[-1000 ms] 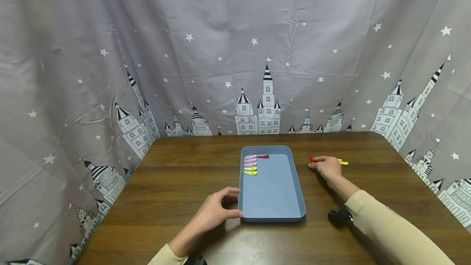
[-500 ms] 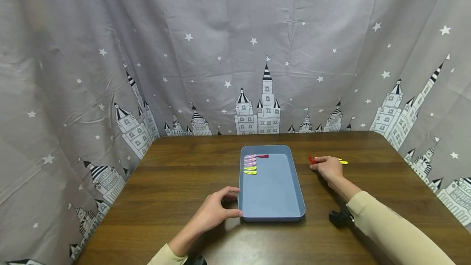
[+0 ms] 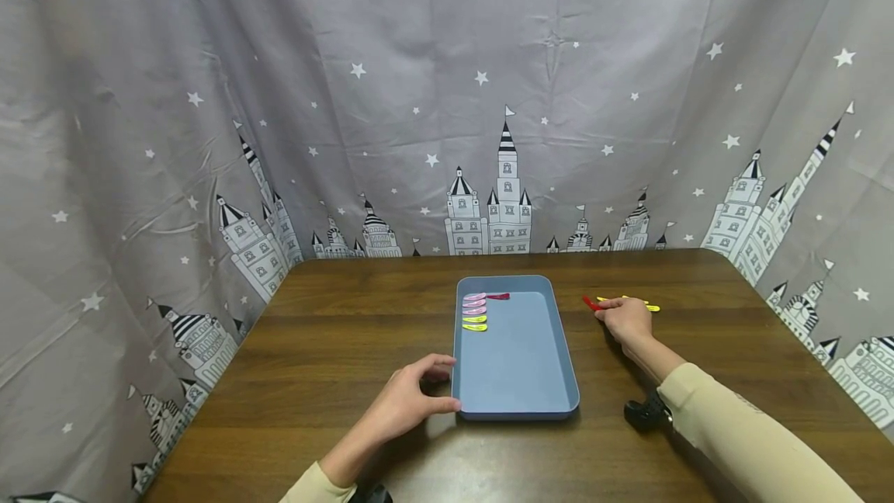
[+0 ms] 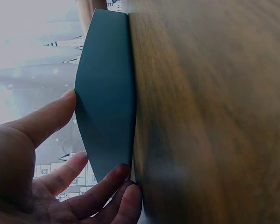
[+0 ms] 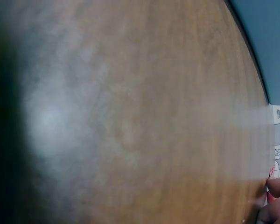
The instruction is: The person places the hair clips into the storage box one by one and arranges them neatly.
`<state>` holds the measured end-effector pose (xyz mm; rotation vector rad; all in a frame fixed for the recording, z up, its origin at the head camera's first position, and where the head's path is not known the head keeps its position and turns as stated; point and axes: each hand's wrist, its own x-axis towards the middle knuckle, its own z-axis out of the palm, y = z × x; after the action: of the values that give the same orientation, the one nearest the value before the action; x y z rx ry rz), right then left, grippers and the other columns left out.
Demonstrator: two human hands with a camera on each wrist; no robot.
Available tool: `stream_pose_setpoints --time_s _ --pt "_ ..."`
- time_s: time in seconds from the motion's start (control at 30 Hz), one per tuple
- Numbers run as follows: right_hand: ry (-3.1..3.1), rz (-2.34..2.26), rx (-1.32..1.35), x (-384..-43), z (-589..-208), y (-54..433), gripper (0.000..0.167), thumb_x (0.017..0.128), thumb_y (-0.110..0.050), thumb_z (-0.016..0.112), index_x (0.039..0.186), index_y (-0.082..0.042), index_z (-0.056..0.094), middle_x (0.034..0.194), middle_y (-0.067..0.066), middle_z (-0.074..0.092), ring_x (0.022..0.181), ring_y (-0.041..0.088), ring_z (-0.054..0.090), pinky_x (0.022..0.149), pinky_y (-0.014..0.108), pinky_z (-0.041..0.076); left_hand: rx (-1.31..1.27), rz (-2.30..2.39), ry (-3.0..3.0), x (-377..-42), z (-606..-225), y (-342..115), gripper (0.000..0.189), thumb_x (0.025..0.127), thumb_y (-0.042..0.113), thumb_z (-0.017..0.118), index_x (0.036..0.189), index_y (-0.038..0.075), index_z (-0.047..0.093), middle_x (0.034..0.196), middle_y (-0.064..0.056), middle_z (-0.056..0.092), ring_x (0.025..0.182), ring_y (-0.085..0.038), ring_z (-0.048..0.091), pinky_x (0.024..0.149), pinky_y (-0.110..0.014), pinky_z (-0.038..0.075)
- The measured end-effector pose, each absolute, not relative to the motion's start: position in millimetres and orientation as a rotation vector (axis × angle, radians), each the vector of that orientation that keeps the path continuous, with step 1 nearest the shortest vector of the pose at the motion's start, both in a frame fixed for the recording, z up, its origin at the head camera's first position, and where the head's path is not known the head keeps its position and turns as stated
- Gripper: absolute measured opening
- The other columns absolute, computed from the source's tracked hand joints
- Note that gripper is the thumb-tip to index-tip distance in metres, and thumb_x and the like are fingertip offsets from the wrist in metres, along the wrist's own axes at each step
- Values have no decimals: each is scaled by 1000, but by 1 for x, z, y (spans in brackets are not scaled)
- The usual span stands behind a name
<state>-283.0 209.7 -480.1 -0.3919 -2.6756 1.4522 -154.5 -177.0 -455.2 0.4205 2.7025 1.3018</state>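
In the head view a blue-grey tray (image 3: 527, 379) lies on the table. Three pink hair clips (image 3: 475, 303) and two yellow hair clips (image 3: 475, 327) form a column along its left side; a dark red hair clip (image 3: 499, 296) lies beside the topmost pink one. My left hand (image 3: 410, 400) touches the tray's left side, thumb at the rim and relaxed fingers against the outer wall (image 4: 105, 93). Right of the tray, my right hand (image 3: 627, 323) pinches a red hair clip (image 3: 590, 303) close over the table. Its fingertips barely enter the right wrist view.
Yellow hair clips (image 3: 653, 308) lie on the wooden table (image 3: 335, 332) just beyond the right hand, partly hidden by it. A grey curtain (image 3: 391, 138) with castles and stars hangs behind the table's far edge.
The red hair clip has turned in my right hand, and the fingers have shifted slightly right, uncovering more of it and a yellow clip behind. My left hand and the tray stay put.
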Motion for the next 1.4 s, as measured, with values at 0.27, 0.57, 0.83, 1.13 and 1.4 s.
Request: stream_pose_setpoints --time_s 0.27,0.57,0.83,1.13,1.4 --pt "-2677 1461 -412 -283 -480 209 27 88 -12 75 109 6 74 112 26 67 53 15 44 45 26 35 417 1301 2709 -155 -455 -177 60 78 36 86 131 16 63 117 -6 73 116 -28 65 98 -53 45" --pt "-2683 1394 -398 -281 -478 207 26 89 -12 73 107 7 74 117 28 67 92 34 57 68 35 42 399 1310 2690 -156 -456 -177 61 79 37 85 132 16 63 118 -5 72 116 -27 64 98 -52 45" --pt "-2680 1353 -387 -280 -477 205 24 89 -11 71 105 7 74 117 28 68 111 44 57 88 48 43 395 1309 2682 -156 -455 -177 61 79 37 85 132 16 63 118 -7 72 116 -27 64 99 -52 45" --pt "-2690 1345 -406 -281 -478 207 22 89 -10 70 103 5 75 109 25 71 80 28 56 59 30 41 419 1317 2690 -155 -457 -177 61 79 36 86 131 16 63 118 -8 72 116 -28 65 99 -54 45" --pt "-2686 1406 -401 -283 -477 208 21 88 -9 68 102 5 75 90 16 69 43 11 45 43 27 38 420 1318 2691 -155 -457 -178 60 79 36 85 131 15 63 119 -8 72 116 -28 65 99 -53 45"
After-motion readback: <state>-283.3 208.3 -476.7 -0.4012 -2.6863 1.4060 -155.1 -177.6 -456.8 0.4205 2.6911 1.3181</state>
